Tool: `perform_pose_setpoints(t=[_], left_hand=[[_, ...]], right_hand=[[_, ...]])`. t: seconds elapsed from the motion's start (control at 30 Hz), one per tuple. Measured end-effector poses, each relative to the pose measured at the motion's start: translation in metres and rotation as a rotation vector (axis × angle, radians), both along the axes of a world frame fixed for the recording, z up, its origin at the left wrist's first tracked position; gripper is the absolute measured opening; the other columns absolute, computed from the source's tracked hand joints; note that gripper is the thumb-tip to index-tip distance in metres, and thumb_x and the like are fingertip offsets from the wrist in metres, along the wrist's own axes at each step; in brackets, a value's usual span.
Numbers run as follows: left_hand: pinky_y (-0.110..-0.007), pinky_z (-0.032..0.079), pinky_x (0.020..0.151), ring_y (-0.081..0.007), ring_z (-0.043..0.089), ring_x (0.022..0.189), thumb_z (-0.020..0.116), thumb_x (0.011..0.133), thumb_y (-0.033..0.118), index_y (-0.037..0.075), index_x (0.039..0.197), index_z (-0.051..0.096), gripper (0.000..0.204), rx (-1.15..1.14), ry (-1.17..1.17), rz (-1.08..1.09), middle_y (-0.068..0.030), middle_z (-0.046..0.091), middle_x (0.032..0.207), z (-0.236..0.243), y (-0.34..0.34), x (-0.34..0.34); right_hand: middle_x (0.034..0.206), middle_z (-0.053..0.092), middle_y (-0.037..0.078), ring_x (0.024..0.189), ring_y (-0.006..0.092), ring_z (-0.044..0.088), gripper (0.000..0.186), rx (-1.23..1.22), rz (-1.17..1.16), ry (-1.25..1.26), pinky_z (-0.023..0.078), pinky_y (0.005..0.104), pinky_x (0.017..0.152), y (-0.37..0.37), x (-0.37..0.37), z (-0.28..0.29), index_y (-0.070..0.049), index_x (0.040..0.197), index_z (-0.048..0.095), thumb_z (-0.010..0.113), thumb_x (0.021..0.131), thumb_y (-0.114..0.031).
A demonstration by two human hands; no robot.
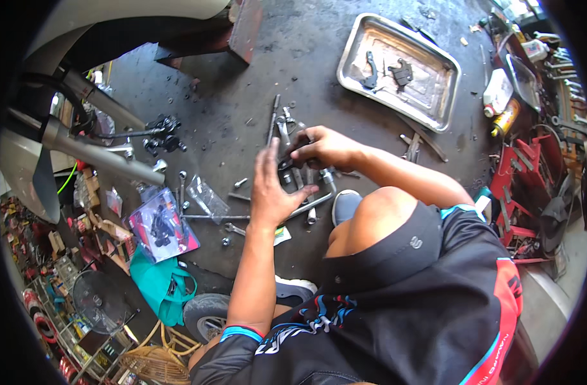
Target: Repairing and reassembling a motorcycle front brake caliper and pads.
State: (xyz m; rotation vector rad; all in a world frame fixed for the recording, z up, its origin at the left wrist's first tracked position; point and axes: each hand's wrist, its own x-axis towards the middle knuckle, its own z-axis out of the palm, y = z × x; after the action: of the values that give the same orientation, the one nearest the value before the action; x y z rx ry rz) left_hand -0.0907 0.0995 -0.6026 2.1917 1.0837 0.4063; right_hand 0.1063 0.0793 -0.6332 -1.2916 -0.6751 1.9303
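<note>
My left hand is held over a spread of tools on the dark floor, its fingers stretched and the thumb well apart. Beside it, my right hand has its fingers curled together around a small dark part, whose kind I cannot make out. Under and around both hands lie several wrenches, a long thin rod and a bent L-shaped bar wrench. A small bolt rests left of my left hand. Further left, a black brake caliper sits near the fork leg.
A metal tray with dark metal parts stands at the far right. Fork legs reach in from the left. A packaged part, a clear plastic bag and a teal bag lie lower left; red racks stand right.
</note>
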Motion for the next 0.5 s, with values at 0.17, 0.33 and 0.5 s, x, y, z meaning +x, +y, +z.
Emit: perform_pose_setpoints(t=[0.17,0.33,0.5], left_hand=[[-0.031,0.053,0.064,-0.0176,0.065,0.076,0.076,0.084,0.021,0.002,0.126,0.053,0.052,-0.372,-0.118,0.184,-0.0104,0.067,0.091,-0.059,0.005,-0.010],[-0.023,0.045,0.052,-0.0077,0.052,0.062,0.067,0.093,0.024,0.007,0.127,0.052,0.041,-0.869,-0.571,0.414,0.0006,0.052,0.079,-0.034,0.015,-0.014],[-0.036,0.051,0.079,-0.0144,0.054,0.090,0.052,0.097,0.023,0.010,0.136,0.044,0.042,-0.855,-1.099,0.507,-0.0030,0.054,0.099,-0.009,0.035,-0.011]], right_hand=[[0.069,0.056,0.001,0.060,0.0110,0.050,0.038,0.015,0.026,-0.357,0.041,0.0288,0.055,0.004,0.023,0.005,-0.004,0.098,0.063,0.068,0.091,-0.041],[0.108,0.059,0.027,0.105,0.0433,0.059,0.037,0.189,0.273,-1.242,0.050,0.0475,0.090,-0.037,0.070,-0.086,0.001,0.115,0.054,0.060,0.082,-0.013],[0.114,0.057,0.028,0.107,0.0448,0.059,0.041,0.236,0.220,-1.352,0.051,0.0489,0.090,-0.049,0.053,-0.084,-0.001,0.119,0.053,0.062,0.081,-0.011]])
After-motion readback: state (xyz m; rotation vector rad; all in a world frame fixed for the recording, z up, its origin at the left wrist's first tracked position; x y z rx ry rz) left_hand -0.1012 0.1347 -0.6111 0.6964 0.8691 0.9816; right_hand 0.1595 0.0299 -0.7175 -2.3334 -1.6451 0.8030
